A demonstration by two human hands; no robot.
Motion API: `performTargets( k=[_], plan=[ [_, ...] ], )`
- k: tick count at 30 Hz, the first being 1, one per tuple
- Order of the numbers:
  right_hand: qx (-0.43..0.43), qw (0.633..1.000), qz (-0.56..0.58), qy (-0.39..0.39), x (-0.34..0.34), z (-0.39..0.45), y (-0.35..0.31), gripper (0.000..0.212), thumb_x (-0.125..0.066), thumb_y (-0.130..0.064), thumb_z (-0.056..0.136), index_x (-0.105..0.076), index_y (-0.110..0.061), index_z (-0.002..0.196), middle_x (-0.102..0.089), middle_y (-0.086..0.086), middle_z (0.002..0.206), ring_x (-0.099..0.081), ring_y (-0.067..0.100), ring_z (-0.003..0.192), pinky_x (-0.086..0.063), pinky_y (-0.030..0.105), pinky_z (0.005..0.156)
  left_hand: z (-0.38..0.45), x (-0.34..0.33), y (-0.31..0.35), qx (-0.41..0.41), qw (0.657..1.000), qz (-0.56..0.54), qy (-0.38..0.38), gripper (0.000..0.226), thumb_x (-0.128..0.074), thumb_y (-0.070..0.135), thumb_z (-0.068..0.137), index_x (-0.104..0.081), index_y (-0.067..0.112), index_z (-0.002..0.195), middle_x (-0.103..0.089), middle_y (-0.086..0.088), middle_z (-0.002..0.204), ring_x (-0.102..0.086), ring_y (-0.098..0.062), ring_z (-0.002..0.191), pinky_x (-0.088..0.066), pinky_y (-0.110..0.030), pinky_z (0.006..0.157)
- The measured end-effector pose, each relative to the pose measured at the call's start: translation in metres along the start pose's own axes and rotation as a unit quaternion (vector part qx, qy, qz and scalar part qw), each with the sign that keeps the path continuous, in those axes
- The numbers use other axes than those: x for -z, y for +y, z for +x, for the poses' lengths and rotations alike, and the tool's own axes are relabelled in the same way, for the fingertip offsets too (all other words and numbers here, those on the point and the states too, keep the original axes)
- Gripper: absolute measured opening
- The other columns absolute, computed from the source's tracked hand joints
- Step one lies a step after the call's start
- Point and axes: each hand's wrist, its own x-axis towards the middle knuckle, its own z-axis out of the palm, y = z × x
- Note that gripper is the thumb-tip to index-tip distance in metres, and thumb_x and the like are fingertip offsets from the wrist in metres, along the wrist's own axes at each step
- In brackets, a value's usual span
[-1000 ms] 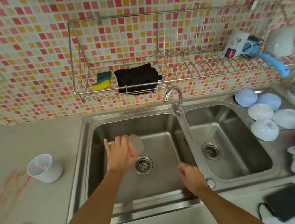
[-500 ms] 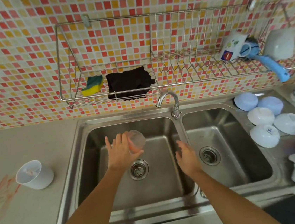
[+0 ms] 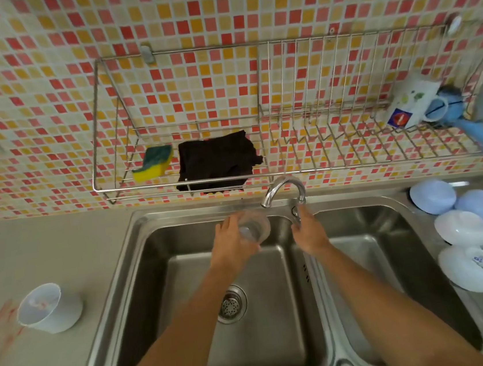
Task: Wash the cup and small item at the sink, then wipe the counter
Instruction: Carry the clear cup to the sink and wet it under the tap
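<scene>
My left hand (image 3: 231,241) holds a clear plastic cup (image 3: 253,226) over the left basin of the steel sink (image 3: 140,254), just under the spout of the tap (image 3: 283,189). Fingers of my right hand (image 3: 307,229) touch the tap's base, at its handle. No water is visible. A small white cup (image 3: 50,308) stands on the grey counter (image 3: 49,252) left of the sink, beside red smears (image 3: 1,327). On the wall rack lie a yellow-green sponge (image 3: 154,167) and a black cloth (image 3: 218,163).
The wire rack (image 3: 322,161) hangs on the tiled wall above the tap, with a mug (image 3: 408,103) and a blue-handled brush (image 3: 481,131) at its right end. Several upturned white and blue bowls (image 3: 462,227) sit on the right drainboard. The right basin (image 3: 372,258) has nothing in it.
My left hand lifted the clear cup up and back toward the spout. My right hand rose from the sink's front edge to the tap base. The camera moved closer.
</scene>
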Motion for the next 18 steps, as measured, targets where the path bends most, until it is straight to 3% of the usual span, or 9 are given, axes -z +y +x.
performTargets(
  k=[2,6,12,16,18],
  plan=[
    [0.037,0.997,-0.064,-0.026,-0.007,0.01,0.009,0.052,-0.047,-0.01,0.093,-0.034,-0.022,0.142,-0.051,0.016,0.135,-0.051,0.036,0.119,-0.045,0.045,0.099,0.006,-0.003,0.005,0.018,0.999,-0.028,-0.013,0.092,-0.085,0.024,0.065,-0.034,0.02,0.141,-0.045,-0.002,0.138,-0.035,-0.022,0.126,-0.034,-0.034,0.106],
    [0.051,0.99,-0.119,-0.051,-0.014,0.022,0.008,0.032,-0.048,-0.007,0.09,-0.055,-0.018,0.119,-0.065,0.013,0.105,-0.061,0.026,0.09,-0.052,0.037,0.082,0.014,-0.008,0.013,0.041,0.997,-0.062,-0.019,0.093,-0.086,0.024,0.063,-0.034,0.022,0.14,-0.045,-0.001,0.138,-0.035,-0.021,0.128,-0.036,-0.038,0.108],
    [0.061,0.992,-0.094,-0.049,-0.01,0.034,0.018,0.031,-0.065,-0.01,0.084,-0.066,-0.021,0.113,-0.066,0.006,0.113,-0.063,0.021,0.094,-0.051,0.032,0.089,0.008,-0.024,0.021,-0.009,0.998,-0.041,-0.055,0.091,-0.087,0.027,0.063,-0.037,0.022,0.139,-0.047,0.003,0.134,-0.036,-0.016,0.124,-0.035,-0.032,0.107],
    [0.046,0.994,-0.082,-0.047,-0.012,0.036,0.02,0.025,-0.067,-0.012,0.083,-0.064,-0.023,0.106,-0.064,0.004,0.107,-0.063,0.02,0.088,-0.053,0.035,0.086,0.006,-0.029,0.016,0.041,0.995,-0.091,0.008,0.09,-0.088,0.033,0.058,-0.041,0.024,0.134,-0.05,0.008,0.128,-0.041,-0.013,0.119,-0.043,-0.031,0.1],
    [0.042,0.996,-0.072,-0.024,-0.015,0.038,0.021,0.015,-0.067,-0.014,0.084,-0.066,-0.022,0.096,-0.065,0.004,0.098,-0.064,0.022,0.084,-0.053,0.034,0.081,0.008,-0.03,0.015,0.046,0.994,-0.096,-0.004,0.092,-0.088,0.035,0.057,-0.039,0.025,0.135,-0.049,0.012,0.126,-0.043,-0.013,0.118,-0.043,-0.033,0.1]
  ],
)
